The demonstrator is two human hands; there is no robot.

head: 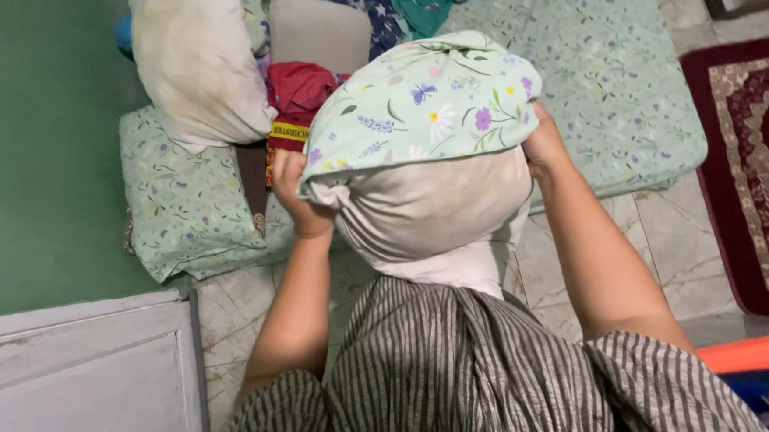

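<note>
Pillow (420,211), half sheathed in a floral pillowcase (421,104), hangs above the floral mattress (584,86). My left hand (300,194) and right hand (546,146) each clutch the pillowcase hem at the pillow's sides; a bare pillow (195,57) lies near.

Left hand (296,194) and right hand (546,146) grip the edge of a floral pillowcase (425,104) drawn partway over a pillow (424,209). A bare pillow (195,57) rests on a cased pillow (183,205).
</note>
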